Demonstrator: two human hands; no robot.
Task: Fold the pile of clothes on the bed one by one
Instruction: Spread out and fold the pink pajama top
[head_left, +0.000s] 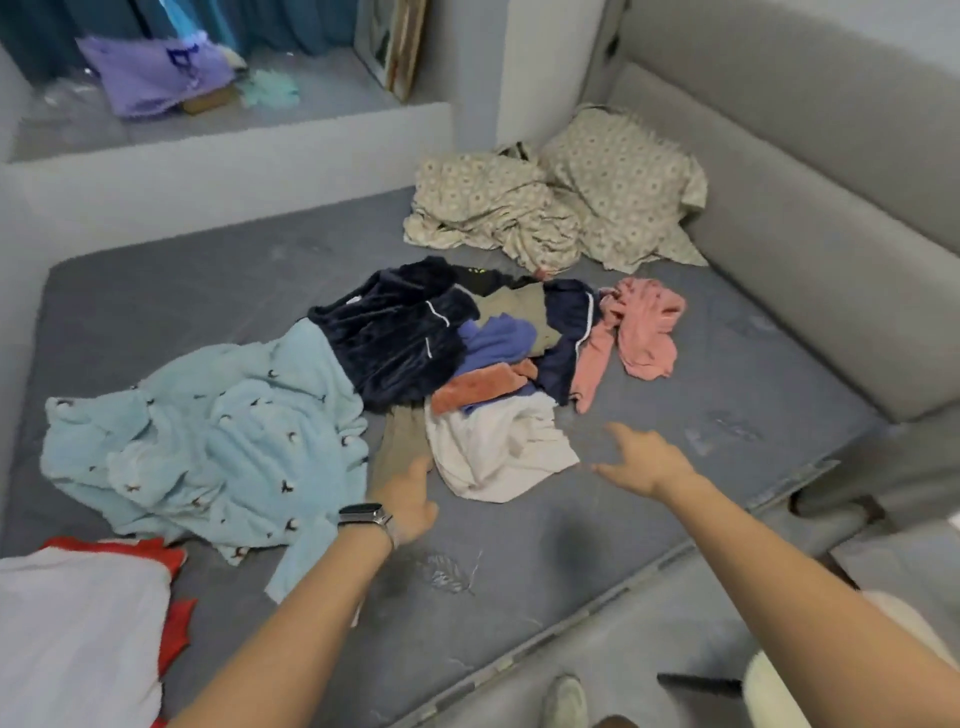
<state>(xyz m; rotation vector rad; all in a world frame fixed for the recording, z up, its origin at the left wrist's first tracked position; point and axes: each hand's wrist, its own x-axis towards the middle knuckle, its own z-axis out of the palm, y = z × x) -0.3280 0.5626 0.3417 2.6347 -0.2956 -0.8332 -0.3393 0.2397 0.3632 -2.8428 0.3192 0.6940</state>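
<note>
Both arms are stretched out over the grey bed; the left hand is held just short of the pile of clothes, its fingers loosely extended and nothing gripped, a smartwatch seen on that wrist; the right hand is held above the mattress just right of the white garment, its fingers spread apart and empty; whether either hand is touching fabric cannot be told. The pile is heaped in the middle of the bed; a light blue fleece garment is sprawled on its left side, a dark navy plush garment is bunched behind it, and a purple piece and an orange-pink piece are lodged between the navy and the white; a pink garment is strewn on the right edge of the heap. A floral pillow and crumpled floral sheet are pushed into the far corner against the padded grey headboard; a white and red cloth is laid at the near left corner.
</note>
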